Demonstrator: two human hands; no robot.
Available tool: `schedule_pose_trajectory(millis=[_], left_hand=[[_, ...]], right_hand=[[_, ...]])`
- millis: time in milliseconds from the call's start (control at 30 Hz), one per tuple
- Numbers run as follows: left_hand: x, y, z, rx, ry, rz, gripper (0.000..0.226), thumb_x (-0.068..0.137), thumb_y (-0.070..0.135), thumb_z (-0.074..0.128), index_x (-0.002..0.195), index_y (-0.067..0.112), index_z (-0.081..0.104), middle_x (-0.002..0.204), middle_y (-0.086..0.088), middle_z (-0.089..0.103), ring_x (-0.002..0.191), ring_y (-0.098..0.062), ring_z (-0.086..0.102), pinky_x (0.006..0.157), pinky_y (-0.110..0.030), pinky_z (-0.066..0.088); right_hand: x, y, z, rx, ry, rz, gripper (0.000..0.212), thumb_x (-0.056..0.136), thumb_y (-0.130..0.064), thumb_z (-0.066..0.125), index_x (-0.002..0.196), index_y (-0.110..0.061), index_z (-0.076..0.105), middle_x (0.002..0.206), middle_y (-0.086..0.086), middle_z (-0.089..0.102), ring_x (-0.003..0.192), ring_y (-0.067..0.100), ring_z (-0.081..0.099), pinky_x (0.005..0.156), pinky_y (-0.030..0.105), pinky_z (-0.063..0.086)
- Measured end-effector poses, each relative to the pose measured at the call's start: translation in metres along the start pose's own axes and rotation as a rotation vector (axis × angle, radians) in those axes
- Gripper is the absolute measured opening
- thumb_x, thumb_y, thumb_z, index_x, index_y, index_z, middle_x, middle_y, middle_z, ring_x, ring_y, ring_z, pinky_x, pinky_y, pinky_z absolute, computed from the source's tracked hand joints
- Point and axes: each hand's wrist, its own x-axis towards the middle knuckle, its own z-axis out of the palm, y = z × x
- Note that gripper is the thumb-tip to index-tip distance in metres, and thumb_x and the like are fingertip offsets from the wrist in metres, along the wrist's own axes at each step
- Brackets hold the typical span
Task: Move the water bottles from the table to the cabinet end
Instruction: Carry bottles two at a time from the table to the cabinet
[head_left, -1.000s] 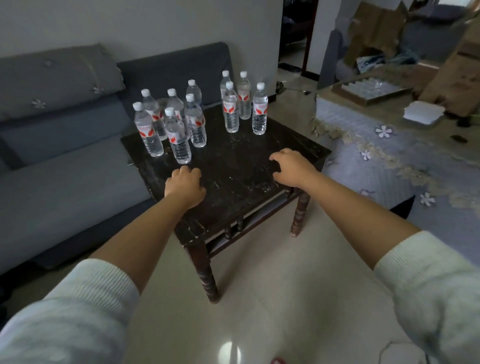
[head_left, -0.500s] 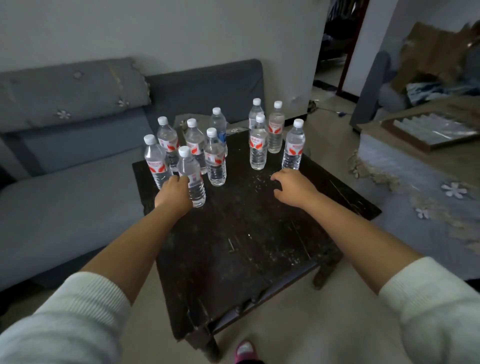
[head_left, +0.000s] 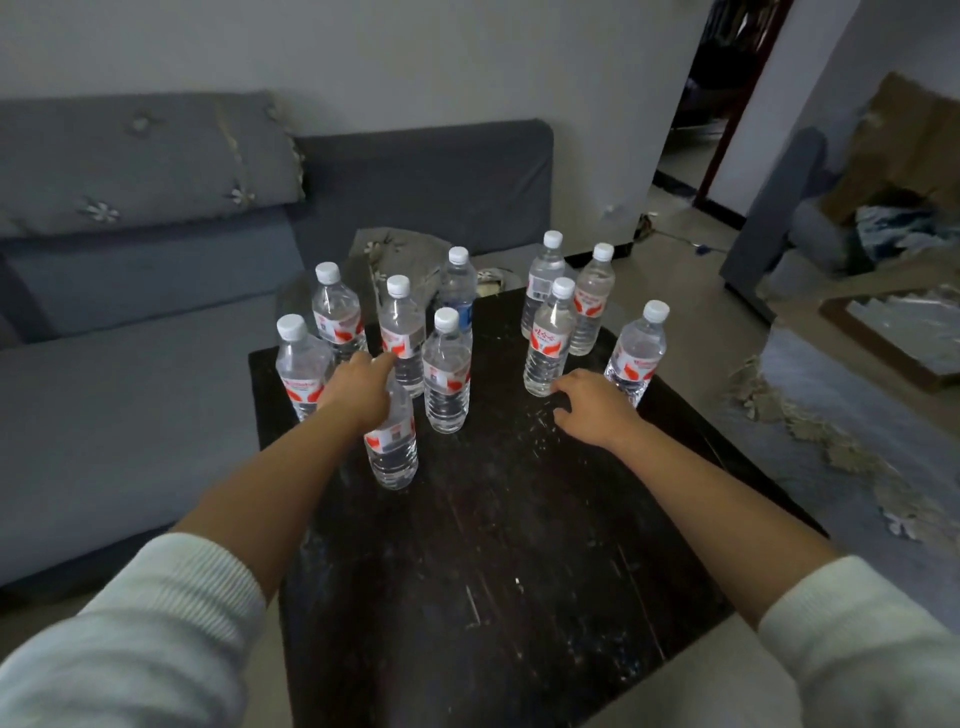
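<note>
Several clear water bottles with white caps and red-white labels stand on the far half of a dark wooden table (head_left: 519, 545), in a left group and a right group. My left hand (head_left: 358, 389) covers the neck and cap of the nearest bottle (head_left: 393, 452) in the left group, with its fingers curled round the top. My right hand (head_left: 589, 405) hovers low over the table with loosely curled fingers. It is between one right-group bottle (head_left: 545, 348) and the rightmost bottle (head_left: 635, 358), and it holds nothing.
A grey sofa (head_left: 130, 374) runs along the table's left and far side, with a cushion (head_left: 145, 161) on its back. A patterned cloth-covered surface (head_left: 857, 415) lies to the right, and a framed tray (head_left: 904, 332) beyond it. A doorway (head_left: 727, 104) opens at the back right.
I have come closer to the table. My left hand moved from beside the nearest bottle onto its top. My right hand moved forward towards the right group of bottles.
</note>
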Motion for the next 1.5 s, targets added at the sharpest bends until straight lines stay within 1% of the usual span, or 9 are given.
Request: schedule_pose_trajectory(millis=[133, 267, 467, 567, 767, 1067, 1267, 1400, 1500], left_hand=[[0.004, -0.005, -0.008, -0.003, -0.049, 0.064, 0.042, 0.092, 0.019, 0.052, 0.132, 0.009, 0.043, 0.131, -0.019, 0.048, 0.117, -0.034, 0.051, 0.099, -0.041, 0.044], [-0.007, -0.006, -0.008, -0.055, -0.03, -0.053, 0.04, 0.094, 0.027, 0.05, 0.125, 0.002, 0.045, 0.126, -0.022, 0.051, 0.114, -0.035, 0.053, 0.096, -0.04, 0.044], [-0.013, -0.004, -0.008, -0.044, -0.094, -0.261, 0.053, 0.098, 0.034, 0.038, 0.142, 0.009, 0.022, 0.134, -0.022, 0.051, 0.12, -0.038, 0.053, 0.096, -0.046, 0.044], [-0.011, -0.001, -0.009, -0.012, -0.132, -0.29, 0.051, 0.097, 0.036, 0.038, 0.139, 0.009, 0.024, 0.135, -0.022, 0.049, 0.121, -0.039, 0.052, 0.095, -0.049, 0.043], [-0.008, -0.005, -0.009, 0.071, -0.075, -0.194, 0.049, 0.096, 0.032, 0.043, 0.136, 0.006, 0.032, 0.141, -0.017, 0.037, 0.123, -0.035, 0.048, 0.097, -0.044, 0.044], [-0.017, 0.0, -0.003, -0.048, -0.022, -0.14, 0.037, 0.096, 0.025, 0.044, 0.127, 0.004, 0.042, 0.133, -0.014, 0.043, 0.11, -0.031, 0.055, 0.089, -0.035, 0.046], [-0.04, 0.014, 0.001, -0.248, 0.102, -0.363, 0.039, 0.088, 0.025, 0.058, 0.12, 0.003, 0.053, 0.124, -0.017, 0.052, 0.109, -0.031, 0.055, 0.087, -0.033, 0.045], [-0.079, 0.017, 0.002, -0.338, 0.249, -0.545, 0.037, 0.085, 0.024, 0.062, 0.114, 0.001, 0.058, 0.119, -0.018, 0.057, 0.106, -0.031, 0.056, 0.079, -0.029, 0.04], [-0.125, 0.019, 0.003, -0.351, 0.312, -0.655, 0.037, 0.084, 0.023, 0.063, 0.112, -0.001, 0.06, 0.117, -0.019, 0.059, 0.107, -0.032, 0.055, 0.082, -0.031, 0.042]], right_hand=[[0.026, -0.009, 0.0, 0.024, -0.024, -0.052, 0.045, 0.09, -0.016, 0.055, 0.133, -0.008, 0.048, 0.136, 0.013, 0.049, 0.125, 0.028, 0.048, 0.103, 0.036, 0.042], [0.056, -0.038, -0.005, 0.041, -0.033, -0.17, 0.048, 0.092, -0.019, 0.053, 0.138, -0.011, 0.042, 0.138, 0.013, 0.046, 0.127, 0.027, 0.046, 0.103, 0.036, 0.041], [0.103, -0.079, -0.009, 0.096, -0.014, -0.235, 0.052, 0.091, -0.025, 0.054, 0.138, -0.014, 0.036, 0.138, 0.019, 0.041, 0.123, 0.037, 0.048, 0.098, 0.042, 0.044], [0.124, -0.092, -0.008, 0.047, -0.067, -0.283, 0.058, 0.091, -0.018, 0.051, 0.145, -0.018, 0.028, 0.147, 0.018, 0.03, 0.132, 0.037, 0.039, 0.107, 0.043, 0.039], [0.144, -0.095, -0.011, -0.131, -0.153, -0.392, 0.04, 0.091, -0.004, 0.046, 0.129, -0.013, 0.054, 0.132, 0.015, 0.042, 0.118, 0.033, 0.048, 0.097, 0.036, 0.043], [0.122, -0.08, -0.009, -0.115, -0.172, -0.445, 0.031, 0.089, -0.019, 0.058, 0.118, -0.01, 0.056, 0.123, 0.014, 0.045, 0.106, 0.03, 0.054, 0.083, 0.032, 0.044], [0.099, -0.075, -0.004, -0.046, -0.147, -0.492, 0.027, 0.081, -0.014, 0.065, 0.108, -0.01, 0.062, 0.106, 0.008, 0.046, 0.106, 0.027, 0.054, 0.077, 0.027, 0.039], [0.078, -0.088, -0.007, -0.037, -0.178, -0.601, 0.024, 0.08, -0.014, 0.065, 0.103, -0.01, 0.066, 0.098, 0.003, 0.059, 0.107, 0.026, 0.057, 0.078, 0.028, 0.042], [0.051, -0.109, -0.006, -0.074, -0.251, -0.74, 0.023, 0.077, -0.016, 0.067, 0.099, -0.01, 0.069, 0.108, 0.008, 0.065, 0.106, 0.025, 0.058, 0.076, 0.028, 0.042]])
